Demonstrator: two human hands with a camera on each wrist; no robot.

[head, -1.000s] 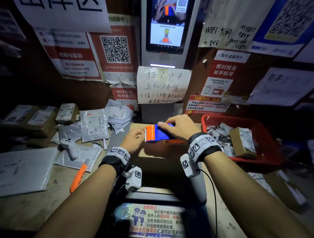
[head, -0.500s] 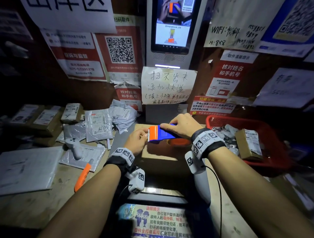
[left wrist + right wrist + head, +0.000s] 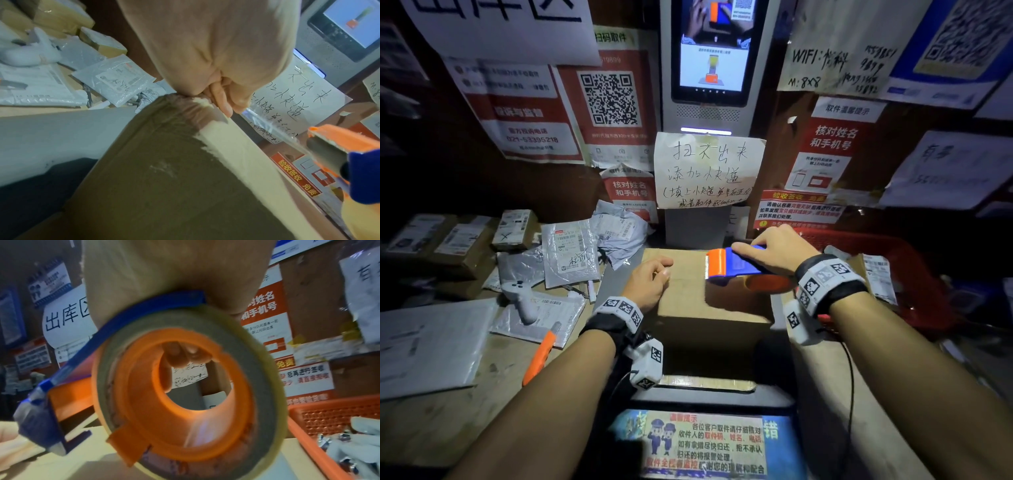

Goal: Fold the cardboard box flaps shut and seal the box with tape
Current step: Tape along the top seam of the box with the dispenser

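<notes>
A brown cardboard box [image 3: 688,305] stands in front of me with its top flaps folded flat. At the top's left edge my left hand [image 3: 662,272] is curled and pinches the end of the clear tape [image 3: 273,128] against the box [image 3: 164,178]. From those fingers [image 3: 223,105] a thin strand runs rightward to the orange-and-blue tape dispenser [image 3: 349,146]. My right hand [image 3: 756,253] grips the dispenser [image 3: 726,265] from above, over the box top's right side. The right wrist view is filled by the tape roll on its orange hub [image 3: 185,394].
A red basket [image 3: 859,236] of small parcels sits right of the box. On the left lie mail bags, cardboard parcels, a white controller [image 3: 520,298] and an orange box cutter [image 3: 539,356]. A kiosk screen [image 3: 709,68] and posters cover the wall behind.
My right hand has drawn the dispenser rightward, away from the left hand, so a gap and a tape strand now lie between them. The left hand stays at the box's left edge.
</notes>
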